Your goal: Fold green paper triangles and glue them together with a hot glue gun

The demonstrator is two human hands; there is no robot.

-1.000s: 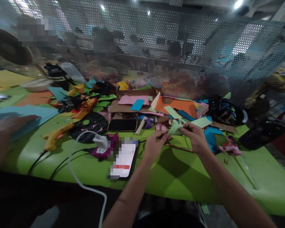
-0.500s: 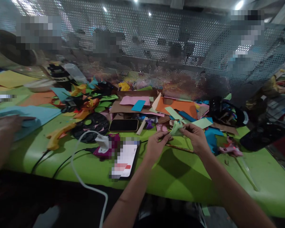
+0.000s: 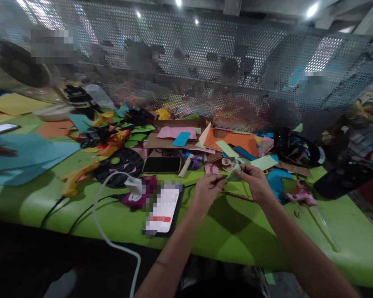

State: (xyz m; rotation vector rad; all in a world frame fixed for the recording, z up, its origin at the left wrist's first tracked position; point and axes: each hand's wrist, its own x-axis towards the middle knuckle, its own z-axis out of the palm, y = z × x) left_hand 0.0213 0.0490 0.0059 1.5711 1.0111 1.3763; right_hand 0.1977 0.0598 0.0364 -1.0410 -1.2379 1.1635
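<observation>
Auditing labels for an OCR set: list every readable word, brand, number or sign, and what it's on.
"GY": apparent end of white lettering on the black bottle; the rest too blurred.
Red-barred phone: screen largely pixelated, nothing legible.
Far-left phone: too small and blurred.
Held green paper: no text visible.

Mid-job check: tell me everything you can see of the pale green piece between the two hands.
The pale green piece is small, matte and thin, and looks like paper. It appears folded or gathered rather than flat, narrowing toward the left hand. That hand's fingers meet its narrow end, while the right hand pinches its other end. It is held over the green table, slanting up to the right. The fingers hide its ends, so its full outline cannot be told.
</observation>
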